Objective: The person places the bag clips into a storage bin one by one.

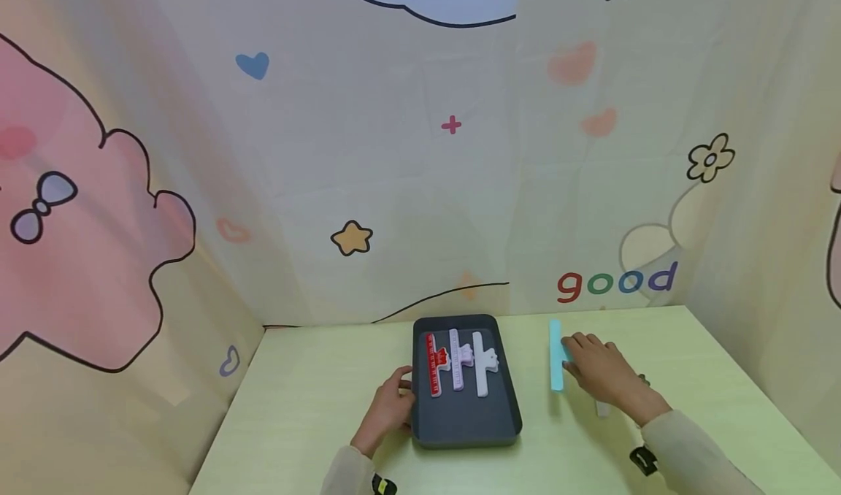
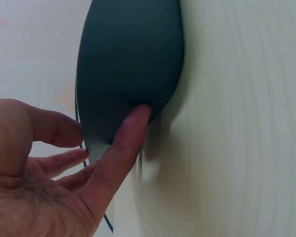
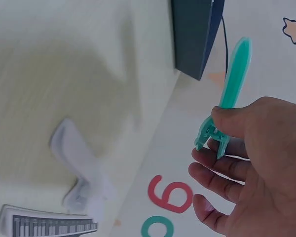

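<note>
A dark grey tray [image 1: 460, 426] lies on the table, holding a red clip [image 1: 433, 369], a lilac clip [image 1: 456, 363] and a white clip [image 1: 480, 371] side by side. At its left wall is my left hand [image 1: 392, 405], a fingertip [image 2: 140, 114] pressing the outside and the fingers fairly straight. My right hand [image 1: 598, 363] pinches a turquoise clip [image 1: 555, 356] right of the tray. In the right wrist view, thumb and fingers hold this clip [image 3: 235, 74] near its spring and handles, the long bar pointing away from the palm.
Under the right hand, on the table [image 1: 296, 378], lie a whitish clip [image 3: 71, 148] and a clip with a dark striped bar [image 3: 54, 225]; the hand mostly hides them in the head view. A printed curtain [image 1: 407, 174] hangs behind the table's far edge.
</note>
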Tool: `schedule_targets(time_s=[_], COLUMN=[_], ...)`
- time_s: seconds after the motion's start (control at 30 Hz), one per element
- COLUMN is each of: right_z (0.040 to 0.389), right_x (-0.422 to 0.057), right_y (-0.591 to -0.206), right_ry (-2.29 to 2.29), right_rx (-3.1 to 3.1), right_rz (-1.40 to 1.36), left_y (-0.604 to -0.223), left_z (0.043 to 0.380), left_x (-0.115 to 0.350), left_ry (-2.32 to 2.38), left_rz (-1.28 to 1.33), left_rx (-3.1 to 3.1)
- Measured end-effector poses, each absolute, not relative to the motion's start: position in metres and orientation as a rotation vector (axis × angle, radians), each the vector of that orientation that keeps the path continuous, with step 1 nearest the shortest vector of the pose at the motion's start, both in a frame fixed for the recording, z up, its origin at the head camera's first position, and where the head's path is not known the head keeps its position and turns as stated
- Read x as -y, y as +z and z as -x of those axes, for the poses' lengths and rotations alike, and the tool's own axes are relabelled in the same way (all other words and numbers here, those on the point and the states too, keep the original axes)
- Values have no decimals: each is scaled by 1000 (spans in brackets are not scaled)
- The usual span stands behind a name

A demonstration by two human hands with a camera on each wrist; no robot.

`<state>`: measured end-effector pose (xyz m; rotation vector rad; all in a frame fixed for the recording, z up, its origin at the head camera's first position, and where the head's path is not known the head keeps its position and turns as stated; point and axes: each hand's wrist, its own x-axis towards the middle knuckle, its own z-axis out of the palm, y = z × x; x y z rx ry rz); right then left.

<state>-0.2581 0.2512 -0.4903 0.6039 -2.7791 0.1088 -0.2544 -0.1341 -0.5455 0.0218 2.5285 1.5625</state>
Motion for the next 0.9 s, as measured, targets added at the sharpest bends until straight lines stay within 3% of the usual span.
schedule_targets(time_s=[0.9], right_z=[268], right_x=[-175], right_y=[-444], right_ry=[82], right_rx=[2775], right_rz=[-671], left_y=[-546], left_z=[255], left_x=[134], left_ry=[1550], left_rz=[-17], left_rx=[-2530])
